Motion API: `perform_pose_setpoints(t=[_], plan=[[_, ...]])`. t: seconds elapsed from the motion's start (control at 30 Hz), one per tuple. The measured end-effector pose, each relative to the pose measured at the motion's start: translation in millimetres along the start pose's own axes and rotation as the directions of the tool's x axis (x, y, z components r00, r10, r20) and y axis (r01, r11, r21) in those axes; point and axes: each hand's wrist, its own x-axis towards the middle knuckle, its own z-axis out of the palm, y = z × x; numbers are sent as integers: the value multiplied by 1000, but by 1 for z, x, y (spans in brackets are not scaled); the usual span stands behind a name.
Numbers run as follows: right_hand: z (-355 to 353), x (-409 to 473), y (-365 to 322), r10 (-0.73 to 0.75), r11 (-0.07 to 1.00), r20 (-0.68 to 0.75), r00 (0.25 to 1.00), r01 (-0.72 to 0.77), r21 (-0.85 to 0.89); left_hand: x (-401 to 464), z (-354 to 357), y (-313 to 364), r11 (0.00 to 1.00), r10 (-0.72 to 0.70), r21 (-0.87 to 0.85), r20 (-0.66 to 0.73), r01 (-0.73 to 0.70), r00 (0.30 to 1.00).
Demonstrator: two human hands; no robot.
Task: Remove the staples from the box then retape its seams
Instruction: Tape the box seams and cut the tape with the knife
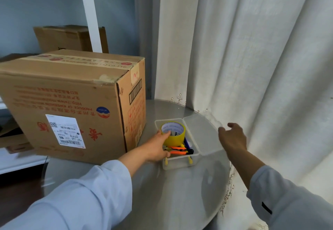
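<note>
Two hands: left hand (158, 147) fingers grip tape roll (173, 133); right hand (233, 138) fingers spread by curtain (252, 58).

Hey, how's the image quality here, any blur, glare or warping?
Head view: wide-angle warping bows the curtain and cardboard box; soft daylight, sheen on the round table; slight blur on the left hand at the yellow tape roll.
</note>
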Motion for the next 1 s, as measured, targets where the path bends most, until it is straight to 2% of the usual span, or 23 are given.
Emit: perform_pose_setpoints(t=[0.07, 0.1, 0.17, 0.2, 0.27, 0.33, 0.4, 0.47, 0.57, 0.63, 0.73, 0.9, 1.0], plan=[[-7, -5, -15, -20, 969, -72, 997, 37, 243, 2, -1, -2, 977, -40, -209, -9, 37, 999], [-7, -11, -23, -48, 948, -94, 994, 75, 308, 3, -1, -3, 925, -74, -374, -13, 64, 997], [-1, -26, -37, -142, 945, -113, 983, 168, 280, 3, -3, -1, 732, -149, -675, -25, 93, 988], [4, -36, -43, -202, 945, -99, 974, 221, 241, 3, -4, 0, 633, -190, -768, -39, 92, 981], [15, -61, -51, -326, 931, -36, 945, 328, 163, 4, -5, 0, 525, -267, -847, -72, 82, 961], [30, -78, -48, -429, 903, 40, 902, 427, 52, 2, -5, 3, 475, -317, -877, -96, 71, 944], [46, -85, -37, -475, 869, 209, 855, 492, -39, 3, -4, 3, 472, -324, -880, -115, 55, 939], [58, -85, -25, -489, 821, 387, 782, 562, -99, 6, -2, 2, 511, -335, -859, -150, 46, 930], [61, -83, -13, -582, 644, 499, 642, 738, -198, 13, 2, -3, 646, -357, -759, -213, 76, 909], [61, -80, -8, -557, 554, 578, 597, 785, -277, 18, 6, -5, 688, -324, -721, -208, 79, 923], [62, -74, -5, -564, 478, 585, 583, 808, -345, 24, 9, -4, 726, -281, -685, -213, 62, 936], [67, -56, -11, -538, 482, 609, 582, 806, -345, 37, 7, -2, 786, -254, -614, -209, 75, 944], [71, -41, -15, -519, 499, 616, 592, 795, -344, 48, 5, 6, 825, -269, -560, -274, 75, 923]])
